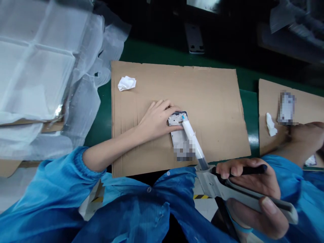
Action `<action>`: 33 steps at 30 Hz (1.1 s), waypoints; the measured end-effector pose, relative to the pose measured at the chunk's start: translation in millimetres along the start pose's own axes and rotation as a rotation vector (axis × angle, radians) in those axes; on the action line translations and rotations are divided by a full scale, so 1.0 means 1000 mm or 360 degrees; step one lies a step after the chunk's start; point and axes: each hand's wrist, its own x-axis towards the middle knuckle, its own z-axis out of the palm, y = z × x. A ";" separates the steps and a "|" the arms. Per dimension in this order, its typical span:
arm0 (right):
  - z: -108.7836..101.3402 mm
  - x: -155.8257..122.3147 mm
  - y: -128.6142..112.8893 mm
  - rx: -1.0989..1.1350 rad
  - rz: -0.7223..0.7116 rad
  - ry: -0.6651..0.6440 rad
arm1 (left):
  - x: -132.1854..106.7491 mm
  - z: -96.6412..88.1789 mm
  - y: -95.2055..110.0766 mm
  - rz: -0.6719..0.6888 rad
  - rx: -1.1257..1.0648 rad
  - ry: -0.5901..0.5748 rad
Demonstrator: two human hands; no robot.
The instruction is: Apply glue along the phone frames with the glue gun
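Note:
On a cardboard sheet (215, 101) lies a phone frame (179, 137), its grey inner side facing up and its lower end blurred out. My left hand (158, 119) grips the frame's upper part, thumb across it and fingers at the top edge. Wrapped around the handle and trigger of a grey dispensing gun (211, 184) is my right hand (269, 184). A white syringe (189, 133) extends from the gun, tilted over the frame. Its small blue tip (183, 117) is at the frame's top end; whether it touches cannot be made out.
A crumpled white tissue (127, 83) rests at the cardboard's upper left. Plastic-wrapped white trays (37, 67) are stacked at left. Behind the cardboard lies another phone part (194, 38). At right, a co-worker's arm (303, 141) reaches over a second cardboard sheet (268, 98).

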 end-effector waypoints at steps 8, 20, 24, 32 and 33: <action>-0.003 0.008 -0.010 0.0012 0.0137 -0.0010 | 0.000 0.000 0.000 0.0003 -0.0035 0.0003; -0.001 0.012 -0.014 -0.0021 0.0134 -0.0001 | -0.001 -0.001 0.002 0.0013 -0.0060 -0.0011; 0.001 0.014 -0.015 -0.0025 0.0141 0.0024 | -0.001 -0.001 0.003 -0.0002 -0.0061 -0.0014; 0.006 0.012 -0.013 0.0018 0.0091 0.0042 | 0.000 -0.001 0.003 -0.0002 -0.0068 -0.0011; 0.007 0.012 -0.013 0.0025 0.0088 0.0048 | 0.000 -0.001 0.003 0.0002 -0.0066 -0.0006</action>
